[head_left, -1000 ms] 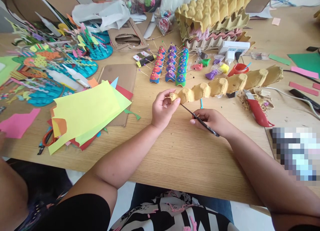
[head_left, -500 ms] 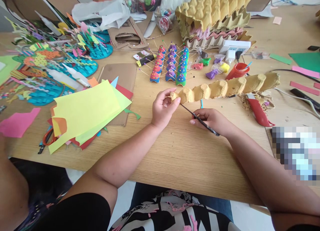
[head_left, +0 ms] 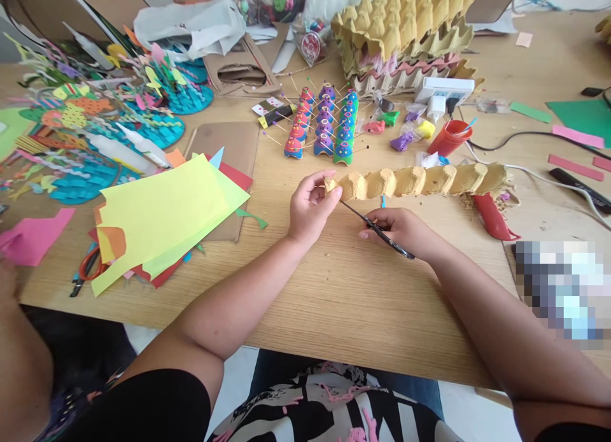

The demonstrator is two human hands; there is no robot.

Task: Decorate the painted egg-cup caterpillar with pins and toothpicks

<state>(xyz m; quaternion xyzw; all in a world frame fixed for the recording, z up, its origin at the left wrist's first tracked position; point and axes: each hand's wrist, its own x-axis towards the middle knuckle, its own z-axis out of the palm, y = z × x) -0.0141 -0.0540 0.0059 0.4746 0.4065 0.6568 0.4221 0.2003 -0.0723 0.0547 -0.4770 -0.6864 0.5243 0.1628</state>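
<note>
My left hand (head_left: 312, 205) pinches the left end of a long yellow egg-carton strip (head_left: 413, 181) between thumb and fingers. The strip reaches to the right above the table, with a row of cup-shaped bumps. My right hand (head_left: 398, 232) is closed around the handles of black scissors (head_left: 377, 228). Their blades point up and left, and the tip touches or sits just under the strip's held end. Whether the tip is cutting into the card I cannot tell. Beyond the strip stand three painted egg-carton caterpillars (head_left: 325, 123) with pins stuck in them.
Coloured paper sheets (head_left: 165, 216) and blue woven crafts (head_left: 86, 181) lie left. Stacked egg trays (head_left: 405, 28) stand at the back. A red cup (head_left: 449, 139), a white power strip (head_left: 446, 88) with cables and a red cutter (head_left: 494, 218) are right. Another person's arm (head_left: 21, 359) is at far left.
The strip's right end has swung down and toward me, so it lies more level. My two hands stay almost in place. The other person's arm at left has shifted slightly.
</note>
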